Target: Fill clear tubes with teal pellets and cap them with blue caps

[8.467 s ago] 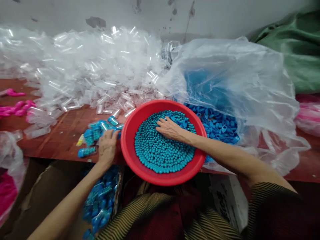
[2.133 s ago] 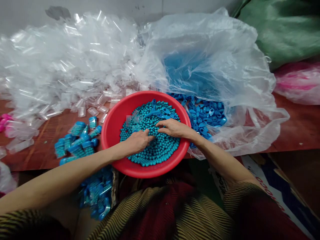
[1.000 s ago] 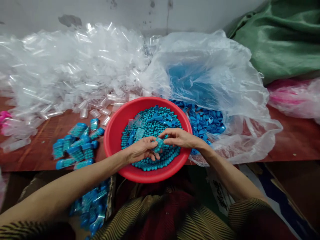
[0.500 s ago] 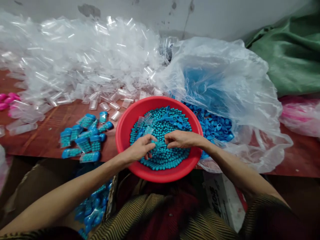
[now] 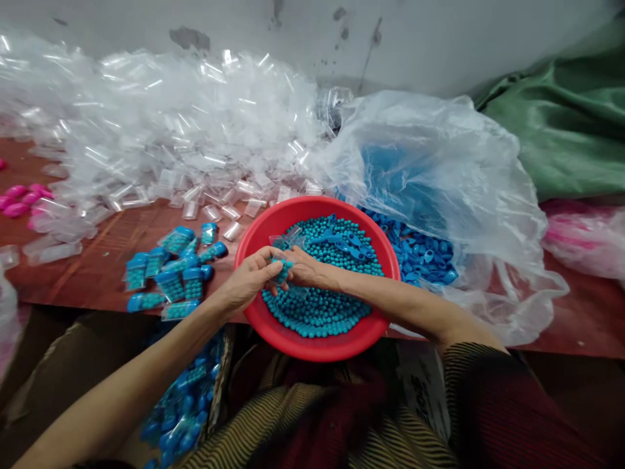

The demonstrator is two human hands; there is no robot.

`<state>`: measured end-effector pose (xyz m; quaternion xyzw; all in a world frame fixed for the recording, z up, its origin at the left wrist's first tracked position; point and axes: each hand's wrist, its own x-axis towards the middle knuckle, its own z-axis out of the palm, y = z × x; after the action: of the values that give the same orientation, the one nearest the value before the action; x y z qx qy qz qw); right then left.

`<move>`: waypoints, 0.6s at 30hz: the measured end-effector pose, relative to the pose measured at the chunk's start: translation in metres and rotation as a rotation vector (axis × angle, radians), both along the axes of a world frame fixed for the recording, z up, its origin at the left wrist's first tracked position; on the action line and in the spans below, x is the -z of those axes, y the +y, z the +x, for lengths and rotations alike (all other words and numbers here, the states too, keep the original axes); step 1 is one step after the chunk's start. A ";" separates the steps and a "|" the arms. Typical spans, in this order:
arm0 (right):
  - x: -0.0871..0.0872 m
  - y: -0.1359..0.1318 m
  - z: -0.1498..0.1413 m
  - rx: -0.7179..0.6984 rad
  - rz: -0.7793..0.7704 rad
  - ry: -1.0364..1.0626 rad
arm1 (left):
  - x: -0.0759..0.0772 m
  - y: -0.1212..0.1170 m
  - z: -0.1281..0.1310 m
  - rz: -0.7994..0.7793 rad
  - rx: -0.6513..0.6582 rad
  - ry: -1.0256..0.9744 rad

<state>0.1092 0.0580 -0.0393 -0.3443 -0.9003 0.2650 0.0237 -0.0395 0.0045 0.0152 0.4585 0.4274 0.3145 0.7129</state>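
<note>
My left hand [image 5: 254, 277] is closed around a small clear container filled with teal beads [image 5: 282, 271], held over the left side of the red bowl [image 5: 251, 311]. Right beside it, my right hand [image 5: 303, 267] reaches across the bowl; its fingertips are mostly hidden behind the container and the left hand. Teal beads [image 5: 317, 316] cover the bowl's bottom. Several blue plastic caps [image 5: 354, 247] lie on the beads at the back right, and clear empty containers [image 5: 293, 238] lie at the back left.
Filled containers with blue lids [image 5: 170, 284] lie left of the bowl. Behind is a large heap of clear empty containers [image 5: 195, 130]. A plastic bag [image 5: 439, 150] spills blue caps [image 5: 424, 251] on the right. Below the table edge, a cardboard box holds more filled containers [image 5: 183, 410].
My left hand has moved left and slightly up with the bead-filled container. My right hand has crossed leftward over the bowl to meet it. The view has shifted a little.
</note>
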 end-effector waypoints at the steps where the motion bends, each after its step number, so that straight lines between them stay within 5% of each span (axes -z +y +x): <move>1: -0.003 0.001 0.008 0.029 -0.008 0.001 | 0.002 0.000 0.002 -0.013 -0.001 -0.010; 6: -0.028 -0.007 0.052 0.413 -0.291 0.424 | 0.010 -0.001 0.019 -0.026 -0.055 0.030; 9: -0.038 -0.029 0.069 0.458 -0.501 0.607 | 0.013 -0.001 0.031 -0.002 -0.006 0.086; 18: -0.037 -0.059 0.078 0.566 -0.320 0.641 | 0.022 -0.006 0.049 0.094 0.080 0.088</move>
<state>0.1875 -0.0014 -0.0023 -0.4767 -0.6658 0.4770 0.3193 0.0099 -0.0011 -0.0070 0.5216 0.4243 0.2851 0.6831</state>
